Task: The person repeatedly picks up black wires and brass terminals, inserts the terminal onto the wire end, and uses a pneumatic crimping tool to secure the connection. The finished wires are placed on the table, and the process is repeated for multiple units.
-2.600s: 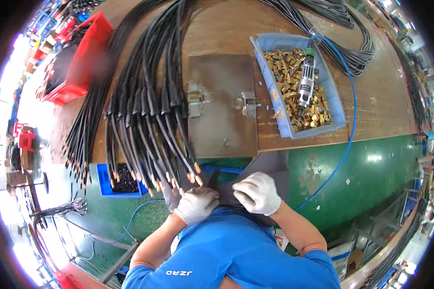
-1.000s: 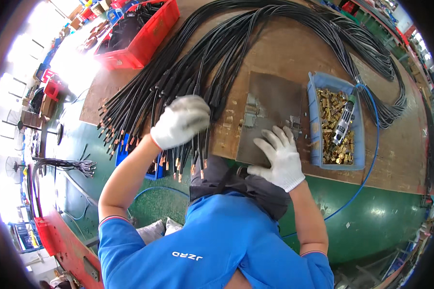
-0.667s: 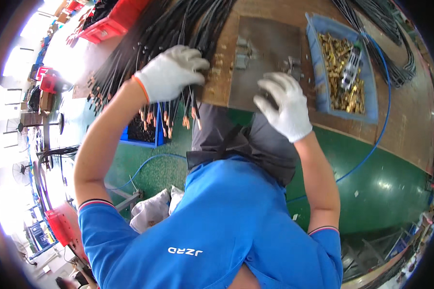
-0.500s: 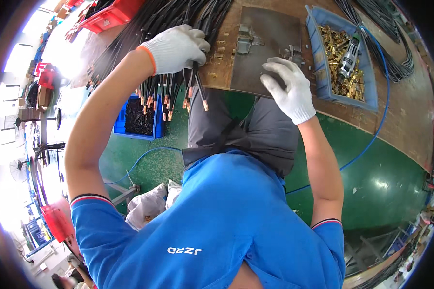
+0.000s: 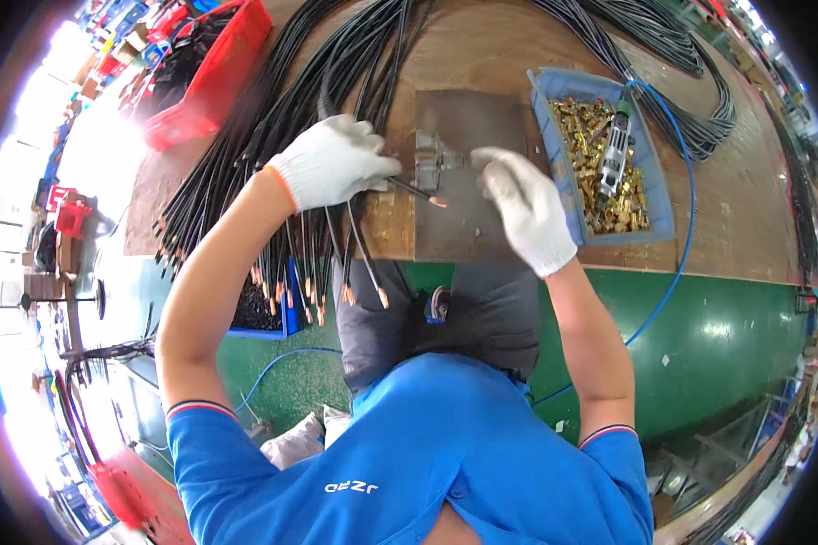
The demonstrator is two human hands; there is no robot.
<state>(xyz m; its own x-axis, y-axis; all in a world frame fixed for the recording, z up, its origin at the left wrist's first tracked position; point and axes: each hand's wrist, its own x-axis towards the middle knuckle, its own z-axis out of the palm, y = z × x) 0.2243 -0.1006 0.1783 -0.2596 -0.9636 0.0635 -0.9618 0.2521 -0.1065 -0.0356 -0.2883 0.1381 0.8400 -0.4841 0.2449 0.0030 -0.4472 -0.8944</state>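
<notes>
While the left hand (image 5: 332,163) pinches a black cable (image 5: 409,190) near its copper tip over the metal plate (image 5: 468,182), the right hand (image 5: 523,209) hovers beside it, fingers loosely apart and empty; the cable looks light, stiff yet springy, best gripped just behind the tip.

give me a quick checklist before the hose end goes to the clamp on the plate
1. Left hand grips one black hose: ok.
2. Hose's copper tip lies over the metal plate, beside the clamp fixture: ok.
3. Right hand free, hovering over the plate: ok.
4. Clamp open: cannot tell.
5. Blue tray of brass fittings beside the right hand: ok.
6. Other hoses lie left of the plate: ok.
</notes>
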